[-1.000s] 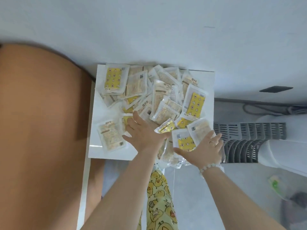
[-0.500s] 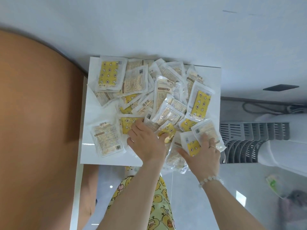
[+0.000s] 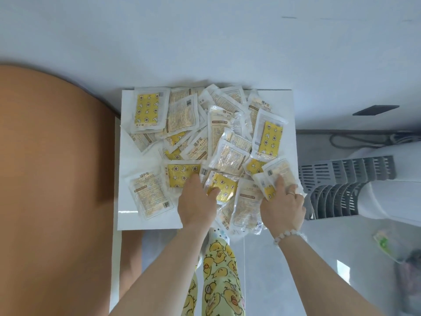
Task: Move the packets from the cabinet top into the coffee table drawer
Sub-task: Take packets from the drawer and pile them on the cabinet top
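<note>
A heap of clear packets [image 3: 227,142], some showing yellow printed pads, covers most of the white cabinet top [image 3: 136,215]. One packet [image 3: 150,192] lies apart at the front left. My left hand [image 3: 197,201] is at the front of the heap, its fingers curled down into the packets and its thumb on a yellow one [image 3: 224,185]. My right hand [image 3: 283,204] grips packets at the front right corner, fingers on top and thumb tucked at their edge. Between my hands several packets [image 3: 245,208] hang over the cabinet's front edge.
A large brown rounded surface [image 3: 57,179] fills the left side, close against the cabinet. A grey slatted rack [image 3: 341,183] and a white appliance [image 3: 396,185] stand to the right. Pale wall lies behind, tiled floor below.
Both hands have slid a little further onto the front of the heap, and the packets between them hang further over the front edge. The view has shifted slightly.
</note>
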